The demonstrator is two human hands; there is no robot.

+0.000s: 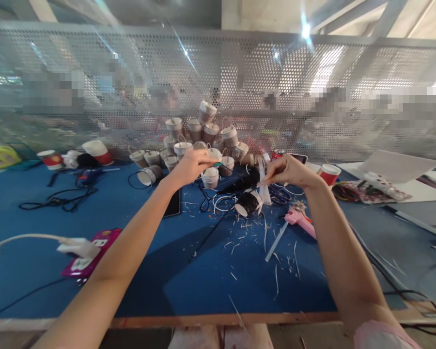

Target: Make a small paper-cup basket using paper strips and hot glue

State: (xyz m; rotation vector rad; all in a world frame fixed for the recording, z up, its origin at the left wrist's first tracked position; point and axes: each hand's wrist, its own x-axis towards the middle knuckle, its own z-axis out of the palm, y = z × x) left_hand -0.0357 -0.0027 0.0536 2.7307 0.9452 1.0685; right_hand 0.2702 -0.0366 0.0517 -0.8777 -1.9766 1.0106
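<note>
Left hand (195, 166) nearly closed, pinching dark cord (227, 166)

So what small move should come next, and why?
Perhaps lower the left hand to steady the black-banded cup: it lies on its side, close to the right hand, and neither hand seems to grip it.

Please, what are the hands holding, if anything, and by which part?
It cannot be told surely. The left hand and right hand seem to pinch; a thin dark strand shows by the left; any held part is unclear.
</note>
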